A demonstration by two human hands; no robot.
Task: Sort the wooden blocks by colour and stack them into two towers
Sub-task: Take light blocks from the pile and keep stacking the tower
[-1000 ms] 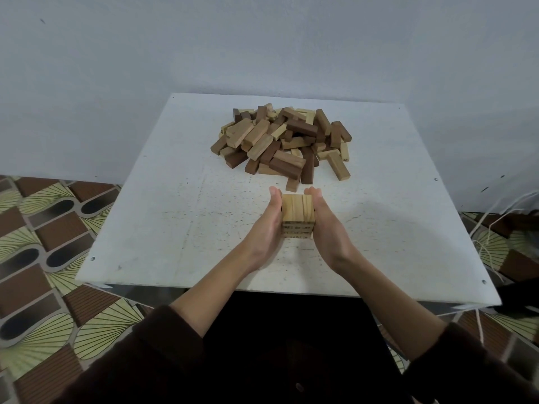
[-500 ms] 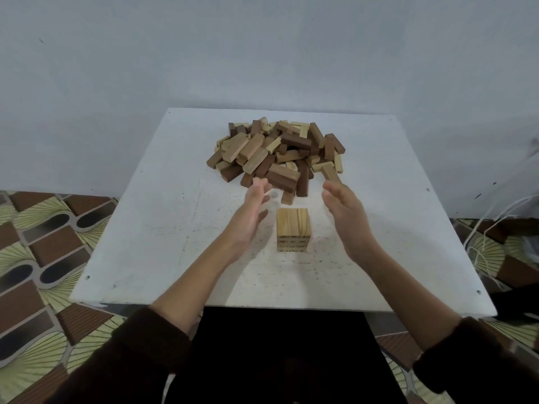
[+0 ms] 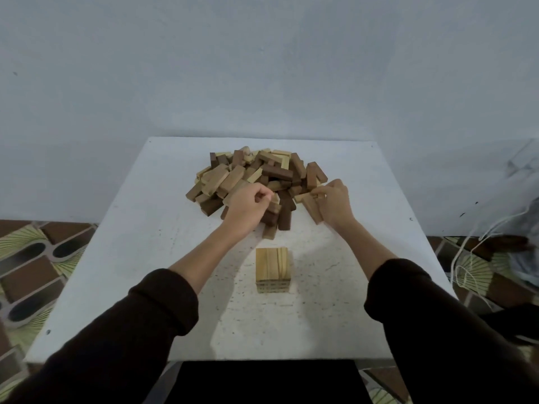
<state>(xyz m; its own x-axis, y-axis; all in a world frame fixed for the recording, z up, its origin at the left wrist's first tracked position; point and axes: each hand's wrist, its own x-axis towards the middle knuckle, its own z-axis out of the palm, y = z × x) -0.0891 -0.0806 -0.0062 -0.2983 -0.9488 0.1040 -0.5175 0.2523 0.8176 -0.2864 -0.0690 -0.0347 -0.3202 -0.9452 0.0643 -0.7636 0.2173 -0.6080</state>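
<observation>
Left hand [image 3: 248, 208], right hand [image 3: 334, 204] off tower [image 3: 272, 265], gripping blocks [image 3: 262, 170].

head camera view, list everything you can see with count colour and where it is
table: one, white, centre of the view
block pile: one loose heap, too many blocks to count, light and dark brown mixed, far middle of the table
light tower: one short stack, light wood, near middle of the table
wall: one, pale grey-blue, behind the table
floor tiles: many, brown and yellow-green pattern, both sides
cords: a few, white, floor at right
sleeves: two, dark, bottom corners
left hand: fingers curled at the pile's near edge, grip unclear
right hand: fingers curled at the pile's right edge, grip unclear
</observation>
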